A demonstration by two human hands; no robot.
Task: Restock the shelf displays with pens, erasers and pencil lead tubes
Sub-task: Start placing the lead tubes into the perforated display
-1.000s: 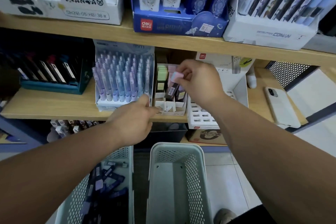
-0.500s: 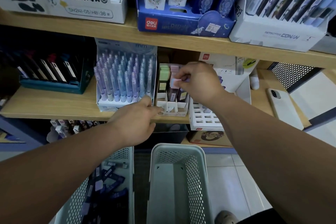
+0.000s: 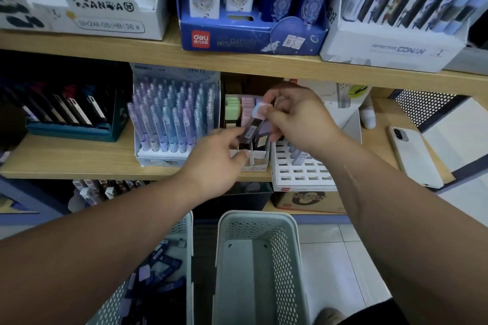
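Note:
My right hand (image 3: 295,116) pinches the pastel-capped top of a dark pencil lead tube (image 3: 250,128), held tilted above a small white divided display box (image 3: 260,163) on the middle shelf. My left hand (image 3: 214,166) reaches up from below. Its index finger and thumb close on the tube's lower end, right over the box's front compartments. Green- and pink-capped tubes (image 3: 239,107) stand in the back of that box. A display of purple and blue pens (image 3: 171,119) stands to its left.
A white slotted tray (image 3: 301,174) with a few HB tubes sits right of the box, and a phone (image 3: 414,155) lies further right. Below are two pale mesh baskets: the left basket (image 3: 182,229) holds several lead tubes, while the right basket (image 3: 287,258) holds nothing. Boxed pens fill the upper shelf (image 3: 169,47).
My right hand lifted the tube slightly and tilted it. My left hand left the box's front edge and rose to meet the tube's lower end.

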